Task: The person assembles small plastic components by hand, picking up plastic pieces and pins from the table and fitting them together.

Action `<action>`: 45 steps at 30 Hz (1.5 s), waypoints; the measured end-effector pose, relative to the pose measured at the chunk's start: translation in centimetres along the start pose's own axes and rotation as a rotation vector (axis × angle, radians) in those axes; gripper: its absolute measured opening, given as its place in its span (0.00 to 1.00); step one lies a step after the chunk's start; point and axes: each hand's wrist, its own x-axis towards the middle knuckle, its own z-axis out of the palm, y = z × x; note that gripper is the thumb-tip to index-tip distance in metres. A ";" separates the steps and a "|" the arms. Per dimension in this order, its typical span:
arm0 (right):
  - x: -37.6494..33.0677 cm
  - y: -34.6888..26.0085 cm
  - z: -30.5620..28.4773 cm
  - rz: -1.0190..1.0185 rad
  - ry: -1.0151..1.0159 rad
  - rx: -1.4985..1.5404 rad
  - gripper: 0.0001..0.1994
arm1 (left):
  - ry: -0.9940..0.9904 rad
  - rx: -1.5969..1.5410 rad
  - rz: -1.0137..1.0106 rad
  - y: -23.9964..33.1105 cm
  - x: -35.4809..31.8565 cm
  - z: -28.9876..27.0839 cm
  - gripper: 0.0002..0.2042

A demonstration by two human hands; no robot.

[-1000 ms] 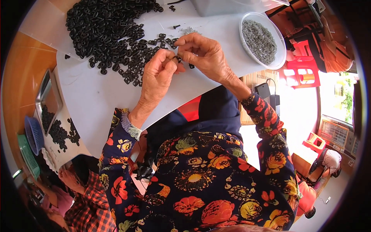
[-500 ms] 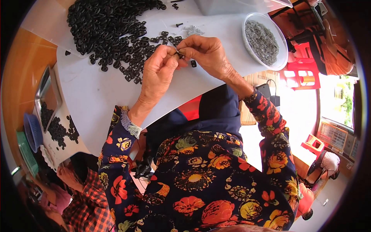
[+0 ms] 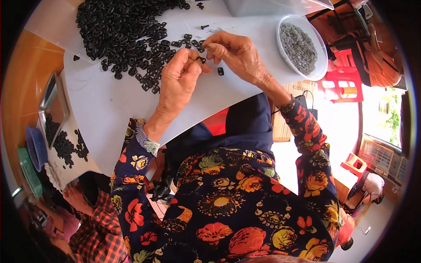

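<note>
Pinched between the thumb and fingers of my left hand [image 3: 179, 79] is a small black plastic piece [image 3: 201, 60], above the table's near part. To its right, my right hand [image 3: 239, 56] has its thumb and forefinger pressed together; whatever is between them is too small to make out. A large heap of black oval plastic pieces with holes [image 3: 118, 33] spreads beyond my left hand. One loose black piece [image 3: 220, 71] lies below my right hand. Past my right fingers are a small black peg [image 3: 205, 27] and some tiny clear bits [image 3: 215, 30], partly covered by that hand.
A round clear bowl [image 3: 323, 65] of small greyish translucent pieces [image 3: 298, 48] stands at the right of the white table [image 3: 101, 118]. Behind it is a clear plastic bin [image 3: 263, 8]. At left, a metal tray [image 3: 66, 103], baskets [image 3: 36, 149] and a person in a checked shirt [image 3: 103, 228].
My right hand has moved away from the left one, up toward the tiny clear bits, and now hides part of them. My left hand has stayed nearly still with the black piece.
</note>
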 end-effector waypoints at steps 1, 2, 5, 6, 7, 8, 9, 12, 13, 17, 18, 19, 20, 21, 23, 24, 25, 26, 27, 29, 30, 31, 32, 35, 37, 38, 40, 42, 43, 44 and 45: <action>0.0 -0.2 -0.1 0.000 -0.001 0.000 0.08 | -0.016 0.019 -0.032 0.1 0.0 -0.2 0.03; 0.1 -0.6 -0.2 -0.039 -0.043 -0.052 0.07 | -0.016 0.019 -0.033 0.0 0.0 -0.2 0.03; 0.3 -0.5 0.0 -0.090 -0.090 -0.123 0.06 | -0.023 0.002 -0.012 0.0 -0.1 0.0 0.03; 0.3 -0.3 0.1 -0.104 -0.096 -0.141 0.06 | -0.025 0.016 -0.031 0.1 -0.1 0.1 0.03; 0.3 -0.5 0.2 -0.103 -0.099 -0.140 0.06 | -0.022 0.030 -0.051 0.2 -0.2 0.0 0.03; 0.2 -0.9 0.3 -0.100 -0.074 -0.171 0.06 | -0.020 0.030 -0.053 0.1 -0.2 0.1 0.03; 0.1 -1.1 0.5 -0.098 -0.049 -0.202 0.06 | -0.001 0.008 -0.026 0.0 -0.2 0.4 0.03; -0.3 -0.9 1.2 -0.094 0.016 -0.222 0.07 | 0.013 0.023 0.022 0.2 -0.2 0.3 0.04; -0.3 -1.0 1.3 -0.095 0.016 -0.222 0.07 | 0.007 0.059 0.044 0.2 -0.2 0.2 0.04; -0.4 -0.7 1.0 -0.018 0.006 -0.122 0.08 | 0.002 0.017 0.030 0.2 0.0 0.0 0.05; -0.3 -0.5 0.8 0.010 -0.004 -0.064 0.08 | -0.013 0.007 0.016 -0.2 -0.1 -0.2 0.05; -0.3 -0.3 0.5 0.009 -0.005 -0.066 0.08 | -0.029 -0.003 0.002 -0.3 -0.2 -0.3 0.05; -0.3 -0.1 0.3 -0.011 0.006 -0.040 0.07 | -0.029 -0.004 0.004 -0.3 -0.2 -0.2 0.05; -0.4 -0.1 0.2 -0.031 0.017 -0.014 0.07 | -0.040 -0.009 0.003 -0.3 -0.1 -0.1 0.05; -0.4 -0.3 0.2 0.000 -0.032 -0.022 0.07 | -0.050 -0.012 0.000 -0.2 -0.1 -0.2 0.05; -0.4 -0.3 0.3 0.030 -0.079 -0.031 0.07 | -0.069 0.017 -0.033 -0.1 -0.2 -0.3 0.06; -0.4 -0.3 0.4 0.028 -0.079 -0.032 0.07 | -0.090 0.045 -0.061 0.0 -0.2 -0.4 0.07; -0.4 -0.3 0.5 -0.036 -0.047 -0.087 0.07 | -0.089 0.045 -0.059 -0.1 -0.2 -0.3 0.07; -0.4 -0.3 0.6 -0.100 -0.015 -0.141 0.07 | -0.063 0.002 -0.032 -0.1 -0.2 0.0 0.05; -0.7 -0.3 1.1 -0.089 0.015 -0.162 0.07 | -0.029 -0.036 -0.008 -0.3 -0.3 0.2 0.04; -0.8 -0.3 1.3 -0.075 0.048 -0.185 0.06 | -0.020 -0.067 0.002 -0.3 -0.4 0.2 0.04; -1.0 -0.1 1.5 -0.078 0.047 -0.185 0.06 | -0.013 -0.101 0.014 -0.3 -0.4 0.3 0.04; -1.2 0.3 1.8 -0.048 0.075 -0.060 0.06 | -0.010 -0.099 0.016 -0.5 -0.3 0.3 0.04; -1.5 -0.1 2.2 -0.044 0.084 0.093 0.07 | -0.002 -0.164 0.076 -0.9 -0.2 0.2 0.05; -1.6 0.1 1.9 -0.069 0.070 0.122 0.06 | -0.004 -0.133 0.094 -0.5 -0.2 0.2 0.06; -1.7 0.7 1.6 -0.100 0.064 0.113 0.06 | -0.002 -0.129 0.094 -0.1 -0.1 0.1 0.06; -1.8 1.1 1.6 -0.133 0.059 0.108 0.06 | -0.018 0.149 0.089 0.9 0.3 -0.5 0.06; -2.2 1.1 1.9 -0.070 0.149 0.232 0.05 | 0.039 0.345 0.177 1.2 1.5 -2.3 0.06; -2.2 1.0 2.0 -0.073 0.151 0.235 0.05 | 0.097 0.536 0.266 1.4 2.2 -3.6 0.06; -2.3 1.1 2.1 -0.077 0.176 0.249 0.04 | 0.104 0.716 0.393 1.6 3.1 -4.7 0.06; -2.4 1.2 2.1 -0.080 0.202 0.264 0.04 | 0.109 0.895 0.522 1.7 4.0 -5.8 0.06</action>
